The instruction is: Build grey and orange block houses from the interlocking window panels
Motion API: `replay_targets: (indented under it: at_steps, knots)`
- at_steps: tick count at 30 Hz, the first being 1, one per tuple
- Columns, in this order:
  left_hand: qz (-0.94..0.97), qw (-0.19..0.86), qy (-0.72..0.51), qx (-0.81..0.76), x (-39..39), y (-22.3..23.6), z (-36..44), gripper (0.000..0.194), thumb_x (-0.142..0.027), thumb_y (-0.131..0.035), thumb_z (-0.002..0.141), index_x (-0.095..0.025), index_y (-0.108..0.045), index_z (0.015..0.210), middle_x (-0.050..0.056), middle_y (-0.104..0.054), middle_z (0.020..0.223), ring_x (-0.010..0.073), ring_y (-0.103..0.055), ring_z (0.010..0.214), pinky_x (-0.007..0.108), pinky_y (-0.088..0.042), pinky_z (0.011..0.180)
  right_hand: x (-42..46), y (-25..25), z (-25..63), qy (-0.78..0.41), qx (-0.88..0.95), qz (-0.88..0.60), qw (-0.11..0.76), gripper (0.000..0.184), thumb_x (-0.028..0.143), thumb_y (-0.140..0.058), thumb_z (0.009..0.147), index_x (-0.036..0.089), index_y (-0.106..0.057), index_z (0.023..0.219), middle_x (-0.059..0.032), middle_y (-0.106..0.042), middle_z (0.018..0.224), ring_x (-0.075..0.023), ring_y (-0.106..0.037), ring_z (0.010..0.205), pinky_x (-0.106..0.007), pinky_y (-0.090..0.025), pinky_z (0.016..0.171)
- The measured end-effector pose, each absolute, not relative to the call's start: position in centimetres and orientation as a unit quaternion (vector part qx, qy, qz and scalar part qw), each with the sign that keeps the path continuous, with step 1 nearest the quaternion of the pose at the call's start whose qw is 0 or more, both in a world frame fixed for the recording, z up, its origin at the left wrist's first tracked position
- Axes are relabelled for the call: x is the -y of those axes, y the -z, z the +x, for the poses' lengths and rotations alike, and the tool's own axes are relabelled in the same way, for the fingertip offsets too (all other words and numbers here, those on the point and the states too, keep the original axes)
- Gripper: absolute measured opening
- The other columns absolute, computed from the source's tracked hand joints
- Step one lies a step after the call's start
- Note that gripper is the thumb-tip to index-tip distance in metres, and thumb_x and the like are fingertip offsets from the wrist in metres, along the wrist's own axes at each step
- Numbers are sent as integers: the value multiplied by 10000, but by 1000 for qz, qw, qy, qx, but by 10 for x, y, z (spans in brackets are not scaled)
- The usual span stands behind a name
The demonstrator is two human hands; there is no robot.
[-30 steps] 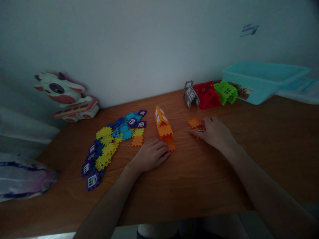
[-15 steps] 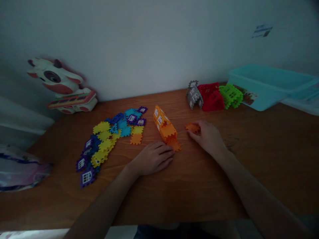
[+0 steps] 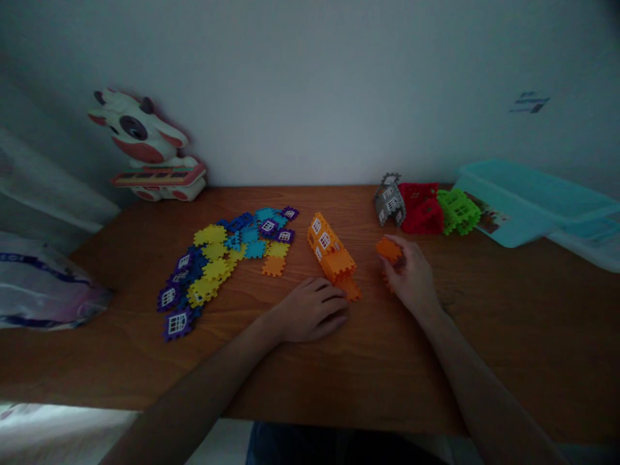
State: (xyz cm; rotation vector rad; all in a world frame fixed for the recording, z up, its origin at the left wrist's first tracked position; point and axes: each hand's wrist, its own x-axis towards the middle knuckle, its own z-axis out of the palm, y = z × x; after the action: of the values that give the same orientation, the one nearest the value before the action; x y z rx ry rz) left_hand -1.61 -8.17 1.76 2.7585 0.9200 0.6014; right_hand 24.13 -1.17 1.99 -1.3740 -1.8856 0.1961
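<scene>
My right hand (image 3: 413, 274) pinches an orange interlocking tile (image 3: 389, 249) with notched edges, tilted up off the table. A second bit of orange shows beneath that hand, mostly hidden by the fingers. My left hand (image 3: 312, 311) lies on the table with its fingers loosely spread, the fingertips beside the near end of an orange tile structure (image 3: 331, 253). That structure has white window frames along its side and a flat flap at its near end. Whether the left fingertips press on the flap I cannot tell.
Loose yellow tiles (image 3: 213, 270), blue and purple ones lie to the left, with a single orange tile (image 3: 274, 265) beside them. Joined grey (image 3: 389, 201), red (image 3: 420, 208) and green (image 3: 458, 211) pieces stand at the back right, near a turquoise bin (image 3: 537, 194). A cow toy (image 3: 150, 148) sits back left.
My right hand has lifted and tilted the orange tile, uncovering some orange beneath. My left hand stays beside the orange structure. The whole view has shifted slightly.
</scene>
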Motion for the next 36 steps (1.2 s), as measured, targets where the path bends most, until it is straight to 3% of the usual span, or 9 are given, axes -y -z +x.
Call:
replay_targets:
  at_steps: [6,9,14,17,20,22,26,31,36]
  knots:
    - [812,232,-341,-412,83,-21,-14,242,-294,-592,960,-175,-645,1163,82,-737,1040,191,-695,896,336,-578,830,20,-23,235,-83,713,-515,468,424,350,-598,926,223,-529,1324,-136,-698,1126,-272,-708,895,-456,-589,791]
    - [703,423,-398,-410,85,-18,-8,363,-414,-649,935,-182,-622,1213,73,-733,986,159,-690,810,294,-577,743,28,-25,233,-34,799,-418,430,164,237,-583,912,268,-655,1056,-97,-732,1017,-276,-714,951,-464,-587,846]
    - [529,628,-434,-370,84,-1,5,598,-613,-719,825,-176,-561,1202,65,-688,988,117,-654,697,263,-569,651,40,-22,220,-24,878,-271,394,244,124,-561,916,304,-699,1006,-56,-750,999,-223,-730,895,-398,-612,789]
    - [538,602,-446,-388,81,0,4,526,-610,-683,857,-174,-594,1137,58,-685,997,116,-643,714,251,-558,648,37,-20,219,-69,898,-271,339,221,236,-630,926,305,-681,1130,-78,-727,1122,-253,-715,1004,-441,-601,881]
    - [622,492,-440,-421,79,-10,-6,381,-523,-608,945,-172,-637,1090,52,-703,970,131,-640,771,246,-531,681,26,-27,238,-114,880,-360,289,533,478,-802,792,277,-617,1249,-113,-678,1217,-327,-661,1132,-528,-555,972]
    - [697,419,-387,-434,78,-17,-15,305,-456,-576,977,-173,-657,1056,35,-705,903,117,-604,693,231,-482,623,17,-32,259,-126,858,-429,254,589,550,-852,699,278,-646,1178,-109,-668,1190,-359,-649,1126,-566,-532,978]
    - [762,371,-339,-408,76,-22,-23,274,-411,-533,1000,-168,-651,951,20,-685,811,118,-611,677,219,-455,607,4,-33,299,-201,822,-492,202,454,485,-885,663,286,-712,1033,-106,-673,1101,-353,-653,1063,-514,-536,936]
    - [814,285,-308,-402,75,-17,-22,312,-371,-533,987,-179,-576,745,-8,-605,661,106,-546,578,221,-409,555,3,-27,314,-307,754,-555,167,546,525,-830,697,264,-672,1151,-50,-686,953,-253,-665,825,-417,-570,736]
    - [872,170,-308,-341,75,-20,-21,303,-367,-599,930,-188,-547,692,62,-645,807,171,-616,757,283,-487,678,7,-29,303,-306,744,-564,184,471,497,-853,659,235,-632,983,-26,-658,864,-230,-634,748,-372,-539,653]
